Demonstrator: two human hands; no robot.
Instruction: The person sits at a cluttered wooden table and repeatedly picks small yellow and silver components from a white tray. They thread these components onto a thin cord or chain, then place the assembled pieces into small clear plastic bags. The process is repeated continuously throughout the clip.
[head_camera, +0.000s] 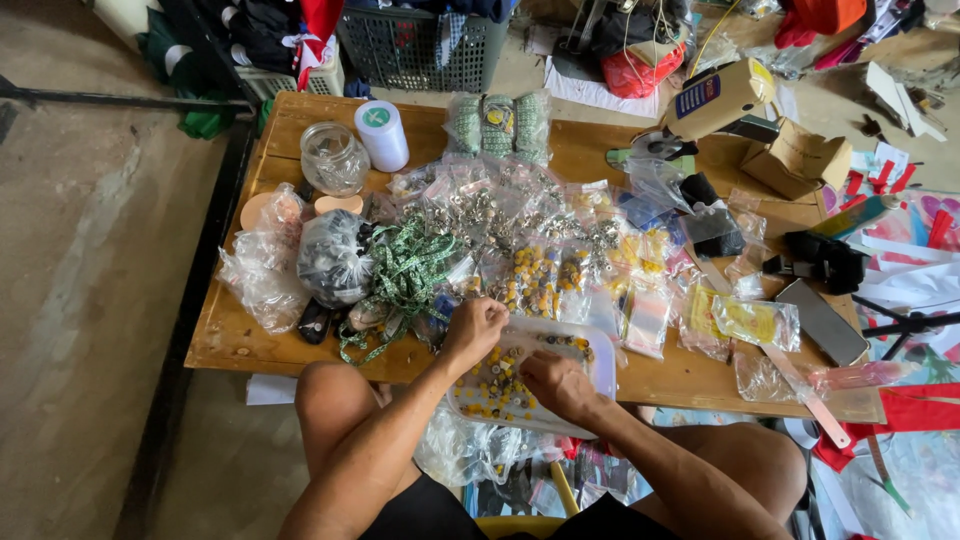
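Both hands, left hand (474, 327) and right hand (556, 384), pick among buttons (492, 390) in a white tray (603, 361).

A cluttered home sewing workshop: a low wooden table (250, 345) heaped with bagged buttons (540, 275) and ribbon (400, 270), fabric-filled baskets (420, 45) beyond its far edge.

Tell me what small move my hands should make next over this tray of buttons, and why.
Probably pinch up one button with the right hand. Both hands are already down in the white tray, where small yellow and dark buttons lie loose. The left hand rests at the tray's far edge, beside the small clear bags on the table, so it could steady the tray.
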